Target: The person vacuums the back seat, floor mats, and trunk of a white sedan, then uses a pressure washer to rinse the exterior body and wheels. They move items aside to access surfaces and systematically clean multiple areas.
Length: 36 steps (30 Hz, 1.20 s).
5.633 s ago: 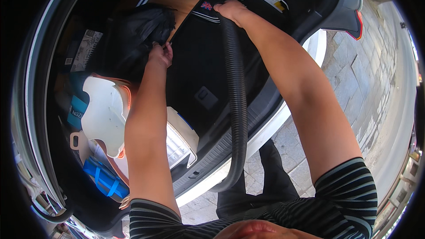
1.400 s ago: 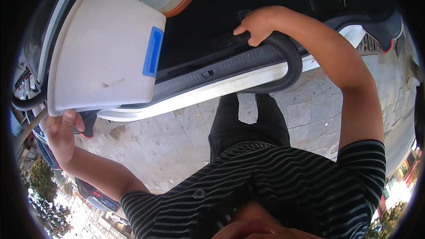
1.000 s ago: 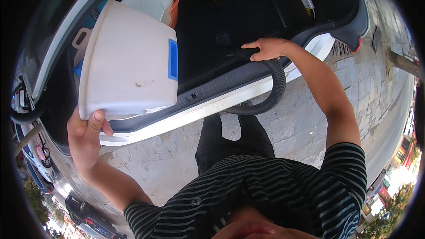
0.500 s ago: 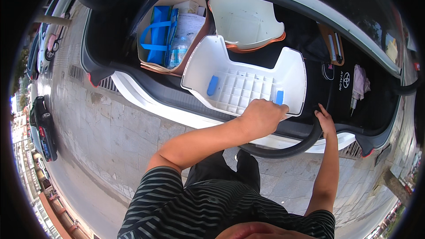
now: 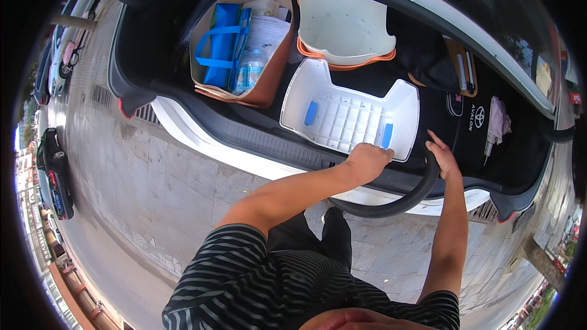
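Note:
A white plastic step stool [image 5: 345, 117], turned over with its ribbed underside and two blue pads showing, sits in the middle of the car trunk. My left hand [image 5: 369, 163] is closed on its near right edge, reaching across my body. To the right, my right hand [image 5: 443, 157] is wrapped round a black corrugated hose [image 5: 400, 206], which curves down over the trunk sill. The end of the hose is hidden behind the stool and my fingers.
Left of the stool stands a tan and brown bag [image 5: 278, 67] with a blue bag, papers and bottles. A cream and orange bucket [image 5: 342, 24] is behind it. A folded pink umbrella [image 5: 498, 121] and a clipboard [image 5: 455, 64] lie at right. The raised tailgate [image 5: 465, 30] hangs above.
The stool has moved away from me and lower into the trunk, with my left hand still on its edge. My right hand and the hose have shifted slightly left.

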Motion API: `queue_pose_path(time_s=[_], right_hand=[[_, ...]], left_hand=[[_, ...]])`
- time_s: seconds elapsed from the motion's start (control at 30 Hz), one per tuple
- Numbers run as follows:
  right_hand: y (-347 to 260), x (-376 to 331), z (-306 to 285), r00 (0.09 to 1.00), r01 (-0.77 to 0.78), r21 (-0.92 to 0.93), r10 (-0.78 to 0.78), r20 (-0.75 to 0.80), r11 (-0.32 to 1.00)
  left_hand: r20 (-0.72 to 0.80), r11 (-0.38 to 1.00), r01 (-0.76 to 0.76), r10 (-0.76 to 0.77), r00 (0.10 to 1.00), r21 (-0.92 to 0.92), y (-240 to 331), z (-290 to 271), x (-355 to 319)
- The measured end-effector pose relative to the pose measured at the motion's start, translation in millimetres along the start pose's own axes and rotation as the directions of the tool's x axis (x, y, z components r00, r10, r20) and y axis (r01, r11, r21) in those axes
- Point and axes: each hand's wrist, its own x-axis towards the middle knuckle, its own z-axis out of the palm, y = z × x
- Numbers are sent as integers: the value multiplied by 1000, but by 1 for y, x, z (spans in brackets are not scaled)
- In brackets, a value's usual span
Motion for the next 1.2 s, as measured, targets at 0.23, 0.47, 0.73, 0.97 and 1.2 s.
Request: queue_pose_path(time_s=[0.23,0.47,0.73,0.97,1.2], right_hand=[[9,-28,-11,999,-30,-57,31,26,998],[27,-122,-51,966,-217,-106,198,-163,971],[-55,-200,49,864,153,-347,45,502,925],[-97,-199,294,746,531,-683,104,657,501],[-39,-221,419,533,843,-519,-96,841,138]], left_hand=[[15,982,65,-69,998,177,-50,19,4],[-291,982,48,-101,951,-185,-84,20,-77],[-527,955,255,-295,797,-149,-167,-39,-244],[-530,605,493,-793,302,-625,-205,-120,-323],[-996,998,14,-62,65,-61,-110,-381,-321]])
